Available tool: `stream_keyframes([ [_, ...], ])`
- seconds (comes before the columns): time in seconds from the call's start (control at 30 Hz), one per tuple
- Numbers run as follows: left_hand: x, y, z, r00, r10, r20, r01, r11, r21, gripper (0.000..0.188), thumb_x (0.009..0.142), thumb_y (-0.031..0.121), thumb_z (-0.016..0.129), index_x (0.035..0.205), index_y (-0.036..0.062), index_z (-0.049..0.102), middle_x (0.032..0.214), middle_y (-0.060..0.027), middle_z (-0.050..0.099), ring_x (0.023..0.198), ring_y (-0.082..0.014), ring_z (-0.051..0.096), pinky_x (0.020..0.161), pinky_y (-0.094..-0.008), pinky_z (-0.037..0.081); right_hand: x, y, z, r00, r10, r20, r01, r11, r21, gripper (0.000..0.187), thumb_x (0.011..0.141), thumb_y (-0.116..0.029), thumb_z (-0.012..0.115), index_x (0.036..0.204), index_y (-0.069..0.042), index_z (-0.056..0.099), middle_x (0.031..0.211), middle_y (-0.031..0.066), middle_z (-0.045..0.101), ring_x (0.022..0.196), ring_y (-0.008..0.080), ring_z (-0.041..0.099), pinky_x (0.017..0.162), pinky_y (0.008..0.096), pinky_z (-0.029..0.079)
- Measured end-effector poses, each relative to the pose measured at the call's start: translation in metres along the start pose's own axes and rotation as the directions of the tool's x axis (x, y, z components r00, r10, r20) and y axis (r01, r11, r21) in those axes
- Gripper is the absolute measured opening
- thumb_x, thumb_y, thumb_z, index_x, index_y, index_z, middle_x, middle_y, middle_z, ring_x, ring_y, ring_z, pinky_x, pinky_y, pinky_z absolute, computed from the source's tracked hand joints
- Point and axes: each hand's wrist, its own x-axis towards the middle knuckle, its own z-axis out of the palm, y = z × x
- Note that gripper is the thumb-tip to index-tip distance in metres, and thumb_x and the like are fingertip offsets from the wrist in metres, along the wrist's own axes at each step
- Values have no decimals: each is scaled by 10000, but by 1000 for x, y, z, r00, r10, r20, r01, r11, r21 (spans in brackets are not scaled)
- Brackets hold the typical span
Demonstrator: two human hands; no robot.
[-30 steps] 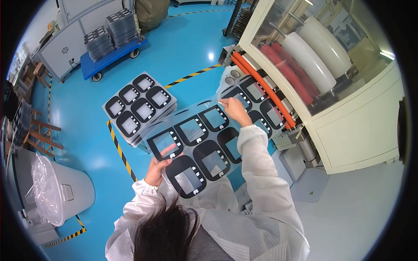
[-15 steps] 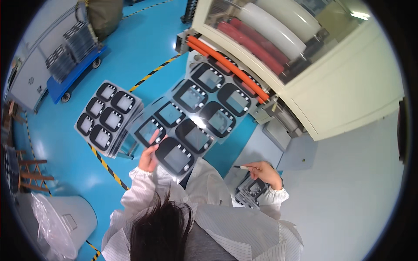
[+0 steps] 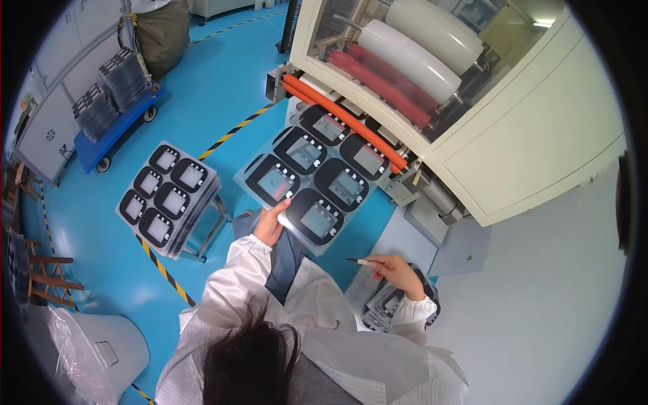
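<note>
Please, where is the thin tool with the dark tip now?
The thin tool is in the right hand, right of centre in the head view's lower half, near a stack of black-framed sheets.

Garment: loose off-white coat [image 3: 322,289], thin cloth, slightly sheer sheen, fine dark pinstripes throughout. Front worn open; broad lapel [image 3: 347,361], flat, pointed, same stripe.

Left sleeve [image 3: 236,278]: full cut, heavily creased, stripes running lengthwise. Left cuff [image 3: 255,247] gathered tight, elastic-like, puckered edge. Right sleeve: same cloth; right cuff [image 3: 414,312] likewise gathered, ruffled at the rim.

Under coat: plain grey top [image 3: 307,381], matte, soft knit look. Legwear: blue-grey trousers [image 3: 286,268], denim-like, wrinkled; only part visible.

Hair [image 3: 246,364]: long, straight, loose, ends thinning into separate wisps. Left fingers [image 3: 277,211] bare; right fingers [image 3: 383,262] bare.
</note>
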Motion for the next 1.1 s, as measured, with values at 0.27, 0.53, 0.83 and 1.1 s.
stream_keyframes([
  [0.27,-25,4,-23,991,74,115,-65,995,-81,675,832,1,580,1453,103,336,1341,-86,468,1116,-188,541,955,-315,435,11,-9,21,999,-46,11,46,999,-3,251,965,-86,483,1147,-3,636,722,23,626,642,85,561,597,231,451],
  [0.53,-48,3,-53,997,43,61,-39,997,-64,674,822,-5,585,1447,88,351,1325,-35,462,1041,-128,518,902,-273,423,31,-36,18,972,-179,-150,175,984,-40,261,958,-133,509,1172,-48,632,697,39,627,606,102,549,586,247,468],
  [0.83,-85,18,-66,996,80,32,-77,991,-109,717,789,-15,597,1449,56,326,1335,-71,459,1093,-174,530,897,-317,467,134,-81,18,735,-487,-471,291,855,-430,303,956,-108,481,1237,-87,592,652,77,572,582,131,531,587,278,457],
  [1.1,-105,20,-72,993,118,-6,-119,992,-41,724,771,9,604,1441,34,332,1389,-107,436,1193,-222,496,1007,-327,410,244,-99,9,622,-620,-479,339,764,-549,286,945,-150,489,1205,-145,607,928,183,664,769,354,640,683,382,496],
])
